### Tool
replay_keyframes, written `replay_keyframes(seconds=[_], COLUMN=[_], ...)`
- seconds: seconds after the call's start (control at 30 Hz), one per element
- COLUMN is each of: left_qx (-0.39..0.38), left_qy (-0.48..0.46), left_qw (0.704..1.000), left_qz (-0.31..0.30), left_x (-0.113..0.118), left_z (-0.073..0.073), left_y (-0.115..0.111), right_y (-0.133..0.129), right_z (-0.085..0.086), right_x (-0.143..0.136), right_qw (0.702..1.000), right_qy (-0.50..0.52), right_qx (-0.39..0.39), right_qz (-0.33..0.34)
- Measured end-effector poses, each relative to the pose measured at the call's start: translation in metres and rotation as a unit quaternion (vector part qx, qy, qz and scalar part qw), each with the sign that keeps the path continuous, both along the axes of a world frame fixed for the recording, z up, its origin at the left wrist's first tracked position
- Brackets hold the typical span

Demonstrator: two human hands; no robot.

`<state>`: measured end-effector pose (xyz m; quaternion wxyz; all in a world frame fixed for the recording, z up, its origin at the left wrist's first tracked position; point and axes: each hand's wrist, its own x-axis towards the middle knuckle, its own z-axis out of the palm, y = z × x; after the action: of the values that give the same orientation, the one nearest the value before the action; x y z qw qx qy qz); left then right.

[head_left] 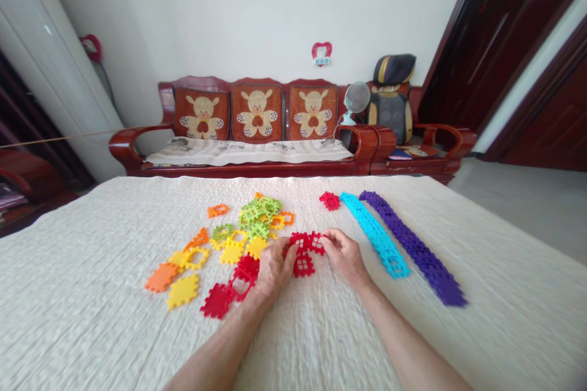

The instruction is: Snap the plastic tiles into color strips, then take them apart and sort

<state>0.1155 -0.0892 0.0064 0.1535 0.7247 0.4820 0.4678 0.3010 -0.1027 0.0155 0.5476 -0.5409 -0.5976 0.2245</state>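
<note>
Between my two hands are red window-patterned puzzle tiles. My left hand (pixel 274 266) is closed on a red tile (pixel 300 241) at its left side. Thumb and fingers of my right hand (pixel 343 253) pinch another red tile (pixel 316 242) at its right edge. The two tiles sit side by side, touching or nearly so; I cannot tell if they interlock. Just below them lies a third red window tile (pixel 303 265). More red tiles (pixel 217 300) lie left of my left wrist, partly hidden by it.
Yellow tiles (pixel 183 291), orange tiles (pixel 161 277) and a green pile (pixel 259 212) lie to the left. A single red tile (pixel 329 200) lies farther back. Light blue (pixel 376 235) and purple (pixel 415 248) tile rows stretch along the right. A wooden sofa (pixel 257 168) stands beyond the covered table (pixel 92 256).
</note>
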Motion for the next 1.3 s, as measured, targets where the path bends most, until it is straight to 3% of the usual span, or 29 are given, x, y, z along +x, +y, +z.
replay_keyframes(seconds=[0.13, 0.23, 0.43, 0.53, 0.67, 0.93, 1.13, 1.3], left_qx=[-0.037, -0.011, -0.017, -0.011, 0.007, 0.011, 0.018, 0.021], left_qy=[-0.048, -0.033, 0.008, 0.038, 0.069, 0.084, 0.077, 0.075], left_qw=[0.998, 0.999, 1.000, 0.999, 0.997, 0.996, 0.996, 0.997], left_qz=[-0.009, -0.007, 0.021, 0.033, 0.037, 0.032, 0.029, 0.029], left_x=[-0.002, -0.002, 0.001, 0.001, 0.002, 0.003, 0.003, 0.003], left_z=[0.001, -0.001, -0.006, -0.009, -0.012, -0.013, -0.014, -0.015], left_y=[0.001, 0.002, 0.004, 0.005, 0.007, 0.009, 0.010, 0.011], right_y=[0.006, 0.010, 0.011, 0.008, 0.001, -0.008, -0.002, -0.002], right_z=[-0.002, -0.007, -0.013, -0.012, -0.011, -0.010, -0.011, -0.014], right_x=[0.009, 0.012, 0.018, 0.022, 0.018, 0.004, 0.006, 0.007], right_qw=[0.989, 0.988, 0.992, 0.974, 0.952, 0.893, 0.909, 0.911], right_qy=[0.134, 0.143, -0.077, -0.202, -0.290, -0.380, -0.374, -0.364], right_qx=[-0.050, -0.039, 0.071, 0.066, 0.029, -0.068, -0.020, -0.016], right_qz=[-0.019, -0.034, -0.073, -0.072, -0.093, -0.231, -0.181, -0.194])
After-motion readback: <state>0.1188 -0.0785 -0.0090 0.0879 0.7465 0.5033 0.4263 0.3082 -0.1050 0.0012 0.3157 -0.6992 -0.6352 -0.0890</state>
